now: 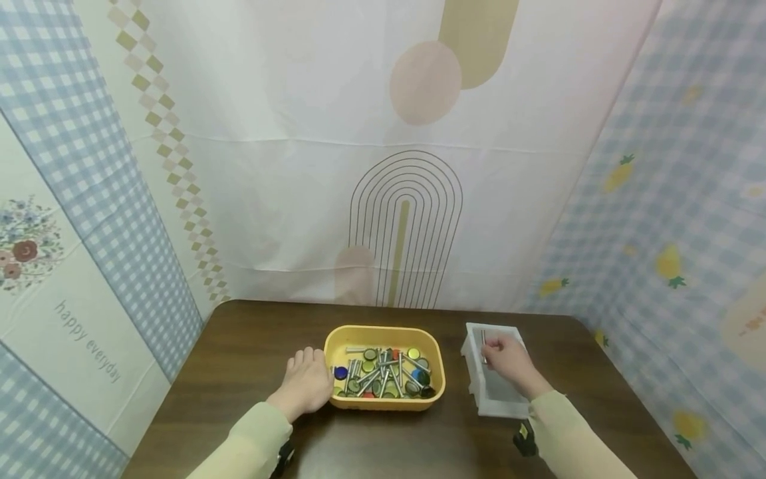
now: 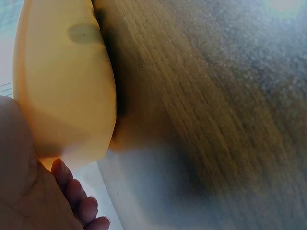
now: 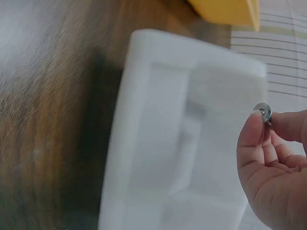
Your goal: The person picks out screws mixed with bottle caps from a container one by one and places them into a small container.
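Note:
My right hand point(image 1: 509, 359) pinches a silver bolt point(image 1: 483, 346) between thumb and fingertips, above a white plastic bin point(image 1: 503, 407). Seen in the right wrist view, the bolt's round, flat metal head point(image 3: 262, 111) faces the camera. On the left, my left hand point(image 1: 305, 384) rests against the left end of a yellow plastic bin point(image 1: 383, 330), its fingers extended. The left wrist view shows that hand's fingers point(image 2: 74, 191) beside the bin's yellow wall point(image 2: 67, 86). Long silver bolts and round caps in green, yellow, blue, red and black lie mixed inside the yellow bin.
Both bins stand on a dark brown wooden table point(image 1: 395, 439), the white one right of the yellow one. Behind the table hangs a white patterned cloth point(image 1: 287, 213). Blue checked cloths point(image 1: 688, 219) hang at both sides.

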Demonstrator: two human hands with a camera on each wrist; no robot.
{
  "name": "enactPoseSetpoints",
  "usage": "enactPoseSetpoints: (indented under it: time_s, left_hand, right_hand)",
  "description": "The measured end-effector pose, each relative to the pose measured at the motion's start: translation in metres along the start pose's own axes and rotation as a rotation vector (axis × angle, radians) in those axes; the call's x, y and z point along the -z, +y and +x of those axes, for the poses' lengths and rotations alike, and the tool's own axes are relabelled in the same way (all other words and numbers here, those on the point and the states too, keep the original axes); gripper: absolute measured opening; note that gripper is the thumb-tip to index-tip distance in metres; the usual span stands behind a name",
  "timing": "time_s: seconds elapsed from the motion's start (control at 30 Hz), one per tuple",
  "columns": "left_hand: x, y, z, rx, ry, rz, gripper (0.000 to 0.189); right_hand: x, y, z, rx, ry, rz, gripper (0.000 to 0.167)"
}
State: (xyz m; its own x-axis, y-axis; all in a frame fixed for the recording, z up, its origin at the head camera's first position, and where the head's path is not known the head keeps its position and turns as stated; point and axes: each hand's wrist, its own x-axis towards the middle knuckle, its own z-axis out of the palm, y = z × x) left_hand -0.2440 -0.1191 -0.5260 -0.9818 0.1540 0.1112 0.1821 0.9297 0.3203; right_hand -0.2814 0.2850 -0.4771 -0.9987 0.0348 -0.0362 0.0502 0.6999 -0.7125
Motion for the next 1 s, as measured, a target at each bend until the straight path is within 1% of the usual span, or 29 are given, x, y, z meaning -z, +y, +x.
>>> enactPoseSetpoints:
  time_s: [0.1,0.17,0.23,0.33,0.5,0.6,0.73,0.9,1.0]
  left_hand:
    - [0.002,-0.002,-0.002,0.002,-0.003,-0.007,0.02]
    - [0.003,-0.001,-0.003,0.004,-0.006,-0.015,0.019]
    - [0.005,0.0,-0.004,0.007,-0.014,-0.019,0.019]
    - [0.007,0.001,-0.004,0.013,-0.027,-0.016,0.019]
    - [0.007,0.0,-0.004,0.013,-0.026,-0.017,0.019]
    - [0.007,0.0,-0.004,0.015,-0.026,-0.016,0.019]
    - [0.008,0.001,-0.003,0.015,-0.027,-0.016,0.019]
    - [0.009,0.002,-0.004,0.017,-0.035,-0.015,0.019]
    - [0.009,0.002,-0.004,0.017,-0.033,-0.012,0.018]
  right_hand:
    - [-0.005,0.005,-0.001,-0.031,-0.034,-0.027,0.023]
    - [-0.006,0.008,-0.001,-0.049,-0.053,-0.027,0.029]
    - [-0.009,0.011,-0.002,-0.054,-0.065,-0.02,0.03]
    - [-0.012,0.014,-0.003,-0.066,-0.066,-0.013,0.028]
    - [-0.016,0.017,-0.003,-0.073,-0.054,-0.029,0.015]
    - [-0.016,0.017,-0.004,-0.063,-0.058,-0.057,0.016]
    - [-0.017,0.018,-0.004,-0.062,-0.076,-0.059,0.015]
    - [-0.019,0.021,-0.004,-0.068,-0.095,-0.043,0.022]
    - [-0.02,0.021,-0.004,-0.061,-0.088,-0.052,0.019]
